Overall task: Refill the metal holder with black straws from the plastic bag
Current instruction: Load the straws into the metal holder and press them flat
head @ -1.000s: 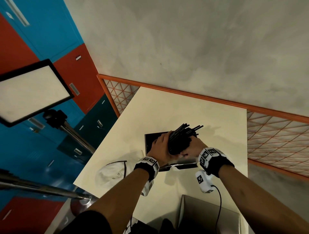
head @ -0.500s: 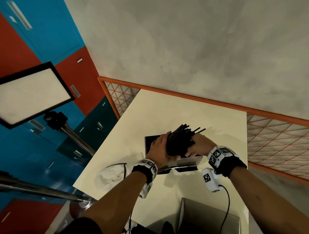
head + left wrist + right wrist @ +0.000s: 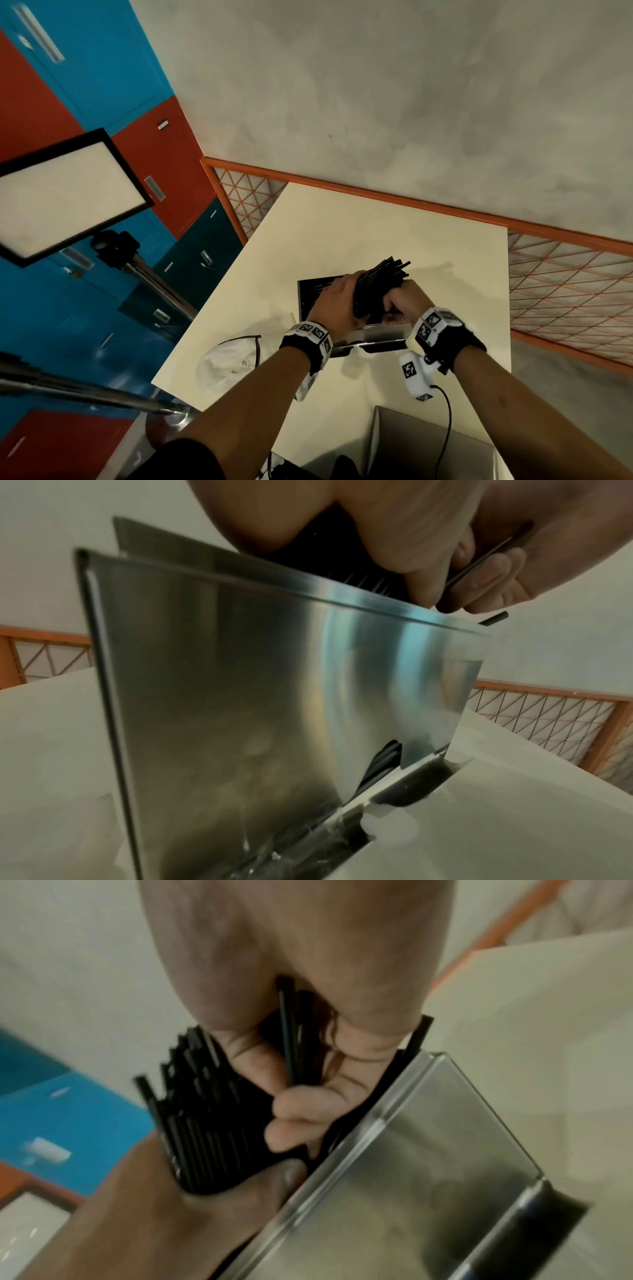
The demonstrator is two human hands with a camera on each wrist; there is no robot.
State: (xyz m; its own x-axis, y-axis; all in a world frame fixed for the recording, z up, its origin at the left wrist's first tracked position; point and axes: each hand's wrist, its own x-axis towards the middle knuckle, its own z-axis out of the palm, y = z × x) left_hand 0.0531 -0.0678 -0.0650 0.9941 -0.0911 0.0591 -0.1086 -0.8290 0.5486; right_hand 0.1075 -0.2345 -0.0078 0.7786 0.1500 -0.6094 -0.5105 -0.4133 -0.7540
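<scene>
A shiny metal holder (image 3: 373,334) stands open-topped on the cream table (image 3: 342,233). Above its opening a thick bundle of black straws (image 3: 382,284) leans up and to the right. My left hand (image 3: 337,303) grips the bundle from the left, its thumb (image 3: 274,1175) pressing against the straws (image 3: 205,1123). My right hand (image 3: 402,301) is curled at the bundle's right side and pinches a few straws (image 3: 291,1031) just above the holder's rim (image 3: 387,1115). More straws (image 3: 387,753) show through the slot low in the holder's wall (image 3: 257,696).
A white face mask (image 3: 229,363) lies on the table left of my left wrist. An open cardboard box (image 3: 428,445) sits at the near edge. A light panel on a stand (image 3: 65,192) is off to the left. Clear crinkled plastic (image 3: 274,859) lies at the holder's base.
My right hand has pulled its stretched fingers back from across the bundle and curled them at its right side. The left hand and the straws have stayed over the holder.
</scene>
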